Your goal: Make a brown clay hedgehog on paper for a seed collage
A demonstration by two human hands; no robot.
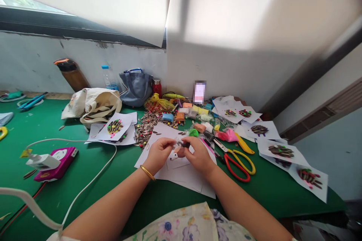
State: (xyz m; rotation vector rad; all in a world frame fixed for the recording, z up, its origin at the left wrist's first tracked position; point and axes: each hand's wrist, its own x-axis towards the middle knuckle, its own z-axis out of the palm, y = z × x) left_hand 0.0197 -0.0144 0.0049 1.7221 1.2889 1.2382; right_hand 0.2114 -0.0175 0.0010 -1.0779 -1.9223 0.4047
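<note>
My left hand, with a gold bangle at the wrist, pinches one side of a small clear plastic wrapper. My right hand is closed on the other side, where a dark lump, like black clay, shows by the thumb and fingers. Both hands are just above white paper sheets on the green table. Under the fingertips sits a small brown clay shape, partly hidden, with a white bit bearing dark dots beside it.
Sunflower seeds are heaped beyond my left hand. Coloured clay packets lie behind the paper. Red-and-yellow scissors and a yellow knife are at right. Seed pictures line the right edge; a purple power strip stands left.
</note>
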